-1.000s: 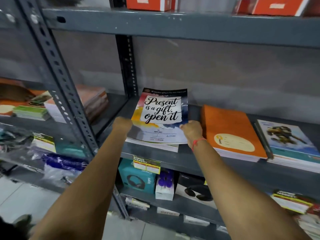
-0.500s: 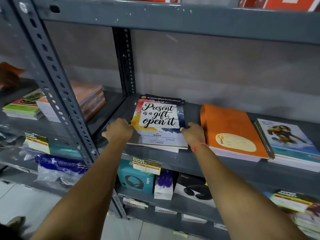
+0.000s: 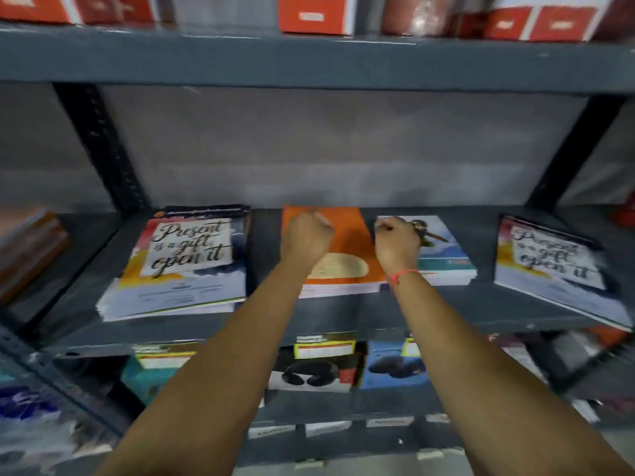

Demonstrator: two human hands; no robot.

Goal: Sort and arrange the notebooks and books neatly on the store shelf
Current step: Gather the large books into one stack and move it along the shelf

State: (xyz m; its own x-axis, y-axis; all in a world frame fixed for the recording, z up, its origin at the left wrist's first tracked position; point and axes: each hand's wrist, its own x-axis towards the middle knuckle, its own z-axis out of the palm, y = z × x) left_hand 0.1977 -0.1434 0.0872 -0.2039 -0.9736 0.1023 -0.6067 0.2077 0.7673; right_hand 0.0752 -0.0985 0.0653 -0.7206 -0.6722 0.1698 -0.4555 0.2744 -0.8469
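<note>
1. Shelf (image 3: 309,314): the grey metal board across the middle of the frame carries four stacks in a row, all lying flat.
2. Lettered stack (image 3: 182,266), left of centre: notebooks with a "Present is a gift, open it" cover; its lower edges look slightly fanned. A second stack with the same cover (image 3: 556,266) lies at the right edge of the frame, turned at an angle to the shelf front.
3. Orange stack (image 3: 347,242), centre: the stack now in hand. Just beside it on the right lies the blue-and-white stack (image 3: 446,255); the two appear to touch or nearly so (blur hides the seam).
4. Left hand (image 3: 305,238): fingers curled, resting on the upper left part of the orange cover. Whether it pinches an edge or only presses down cannot be told.
5. Right hand (image 3: 395,242), with a red thread at the wrist: fingers curled over the boundary between the orange and blue-and-white stacks, near their far corners. What it grips, if anything, cannot be told.
6. Likely step: squaring the orange stack. To do it well, press both sides inward together, tap the far edge towards the back wall, and keep the spines parallel to the shelf front (leaving an even gap to each neighbour).
7. Remaining work, as judged here: the angled right-hand stack wants straightening, and the two like-covered stacks might be joined.
8. Other shelves: red boxes (image 3: 314,15) above; boxed goods (image 3: 312,369) with yellow price tags below.
</note>
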